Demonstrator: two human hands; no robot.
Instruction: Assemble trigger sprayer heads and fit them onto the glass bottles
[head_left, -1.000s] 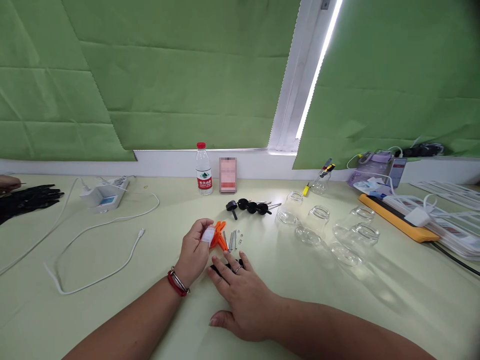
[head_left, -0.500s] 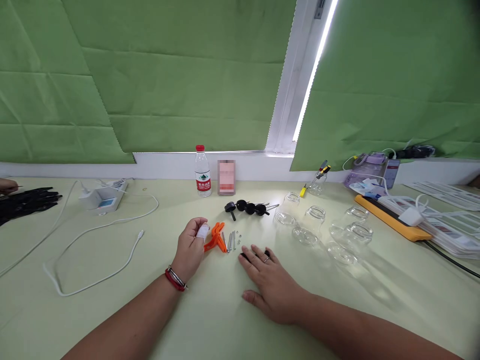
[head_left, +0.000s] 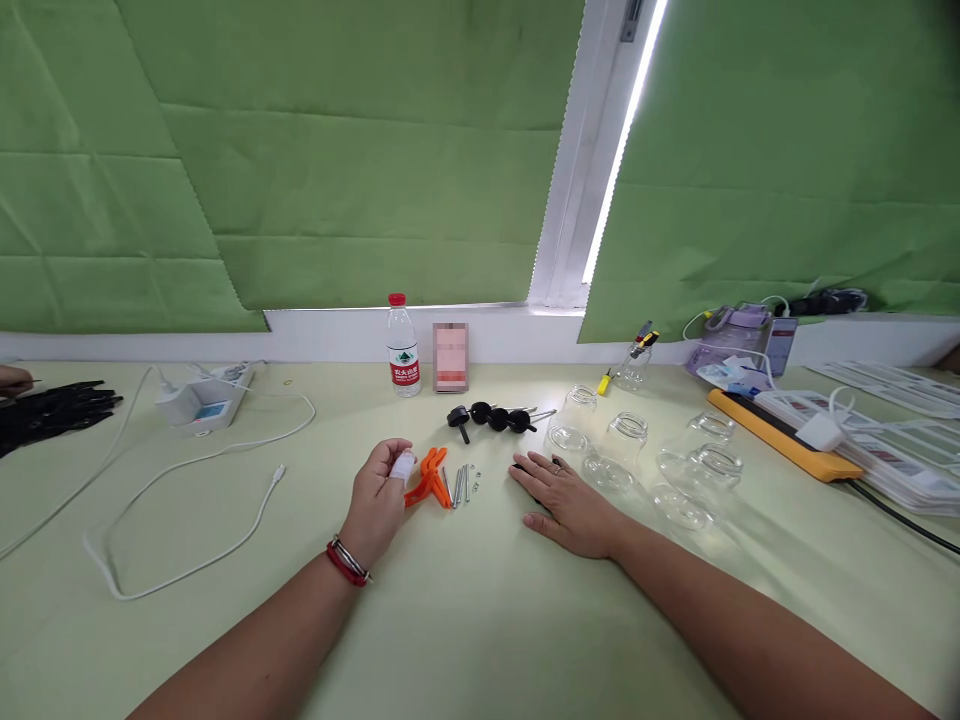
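Note:
My left hand (head_left: 381, 492), its thumb wrapped in a white bandage, rests on the table with curled fingers. Against it lie orange plastic clamp-like pieces (head_left: 429, 480); whether the fingers hold anything is hidden. Beside these are several metal screws (head_left: 460, 486) and small nuts (head_left: 476, 487). My right hand (head_left: 566, 505) lies flat, fingers stretched, over dark pieces that peek out at its fingertips; their kind is mostly covered. Behind the screws sit black round knobs (head_left: 499, 418), some with metal rods, and a black piece with a stem (head_left: 458, 418).
Several clear glass jars (head_left: 626, 440) stand upside down at the right. A water bottle (head_left: 403, 350) and a pinkish card (head_left: 451, 358) stand at the back. A white cable (head_left: 225, 440) curls across the left, near a power strip (head_left: 206, 400). Another person's hand (head_left: 13, 380) shows far left.
My right hand has slid away and to the right, with dark pieces still under it. My left hand has stayed by the orange pieces. The view has shifted slightly.

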